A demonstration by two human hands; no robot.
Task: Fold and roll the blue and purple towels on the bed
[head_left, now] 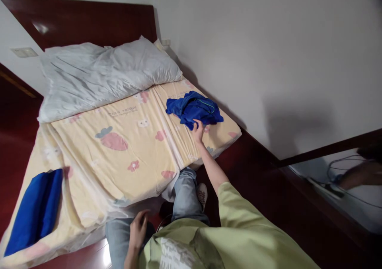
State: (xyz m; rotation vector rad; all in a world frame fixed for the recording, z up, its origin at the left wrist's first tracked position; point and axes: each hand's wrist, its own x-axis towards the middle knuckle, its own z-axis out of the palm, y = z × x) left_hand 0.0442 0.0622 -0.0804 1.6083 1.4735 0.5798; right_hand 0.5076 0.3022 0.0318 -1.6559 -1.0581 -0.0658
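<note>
Evidently, a crumpled blue cloth [193, 106] is pinched at its near edge by the fingers of the right hand [198, 132].
Presumably, loose fabric is best controlled there, near the right edge of the bed [143, 149]; the left hand [139, 230] is held low, fingers loosely bent around nothing visible. A folded blue cloth [36, 211] is laid by the opposite edge, open room being left between.

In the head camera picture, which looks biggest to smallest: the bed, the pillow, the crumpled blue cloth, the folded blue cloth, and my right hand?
1. bed
2. pillow
3. folded blue cloth (maybe just because it's closer)
4. crumpled blue cloth
5. right hand
</note>
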